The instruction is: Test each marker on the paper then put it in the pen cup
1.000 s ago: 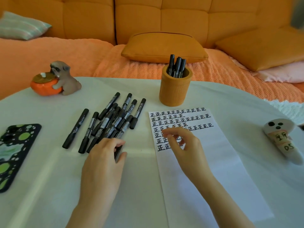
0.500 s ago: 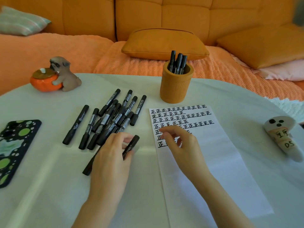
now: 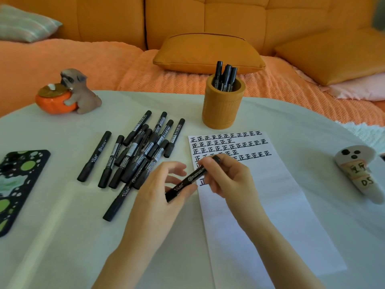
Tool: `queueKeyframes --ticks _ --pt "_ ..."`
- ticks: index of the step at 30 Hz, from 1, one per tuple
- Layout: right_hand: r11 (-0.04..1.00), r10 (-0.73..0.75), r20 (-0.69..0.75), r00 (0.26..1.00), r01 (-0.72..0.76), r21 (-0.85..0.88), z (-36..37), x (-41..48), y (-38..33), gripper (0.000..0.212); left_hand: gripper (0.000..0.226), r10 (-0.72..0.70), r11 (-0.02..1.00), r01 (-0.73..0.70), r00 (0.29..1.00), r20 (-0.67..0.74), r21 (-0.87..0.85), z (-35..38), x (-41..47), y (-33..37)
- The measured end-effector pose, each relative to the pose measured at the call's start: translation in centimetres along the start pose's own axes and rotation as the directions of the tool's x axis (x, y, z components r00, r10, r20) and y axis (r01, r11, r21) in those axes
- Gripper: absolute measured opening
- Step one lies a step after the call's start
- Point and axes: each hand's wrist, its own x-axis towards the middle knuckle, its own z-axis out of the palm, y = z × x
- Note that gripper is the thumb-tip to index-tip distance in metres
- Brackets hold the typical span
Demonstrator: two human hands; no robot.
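While both hands meet at the lower centre of the frame, a black marker (image 3: 188, 181) slants up to the right across the left edge of the paper (image 3: 270, 215). The left hand (image 3: 158, 190) grips its lower barrel against the thumb, and the right hand (image 3: 227, 178) pinches its upper part, covering the barrel there. That hand also hides part of the lower rows of written characters. To the left lies a pile of markers (image 3: 137, 151), overlapping too much to count. At upper centre the orange pen cup (image 3: 223, 107) holds a few more, their lower halves hidden. The white desk (image 3: 62, 236) also carries a patterned phone case (image 3: 18, 184), cut off at the left edge, a dog figurine (image 3: 70, 92) and a ghost-like object (image 3: 360, 174). Behind runs an orange sofa (image 3: 250, 21) with a cushion (image 3: 208, 53).
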Motion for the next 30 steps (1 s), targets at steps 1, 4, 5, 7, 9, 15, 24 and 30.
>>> queueKeyframes --ticks 1,4,5,7,9,15,24,30 --pt "1.0 -0.007 -0.012 1.0 0.007 0.007 -0.1 0.0 -0.1 0.021 0.018 -0.011 1.0 0.01 1.0 0.023 0.022 0.0 0.0 -0.2" --pt "1.0 -0.021 -0.022 1.0 0.021 0.008 -0.2 0.0 -0.3 0.022 0.002 -0.008 0.997 0.001 0.995 0.097 0.071 0.2 0.0 -0.5" --pt "1.0 -0.023 -0.026 0.999 0.023 0.005 -0.2 0.0 -0.3 0.023 0.003 0.002 0.997 -0.012 0.994 0.111 0.083 0.3 0.0 -0.5" --pt "1.0 -0.03 -0.03 0.999 0.03 0.0 -0.3 0.0 -0.4 0.025 0.009 0.016 0.994 -0.03 0.992 0.128 0.104 0.5 -0.1 -0.5" --pt "0.999 -0.044 -0.025 0.999 0.044 -0.01 -0.4 0.0 -0.5 0.026 0.014 0.02 0.992 -0.037 0.989 0.144 0.119 0.5 -0.2 -0.3" --pt "0.997 -0.076 -0.004 0.997 0.075 -0.007 -0.6 0.0 -0.8 0.027 0.026 0.041 0.993 -0.059 0.985 0.171 0.102 0.6 -0.1 0.4" --pt "0.996 -0.087 0.018 0.996 0.086 0.023 -1.1 0.1 -1.0 0.026 0.032 0.0 1.0 0.005 0.978 0.21 -0.026 0.6 0.1 0.8" --pt "0.995 -0.07 0.04 0.997 0.067 0.071 -1.2 -0.1 -1.5 0.035 0.027 0.008 0.995 0.016 0.97 0.241 -0.097 0.6 0.0 0.9"
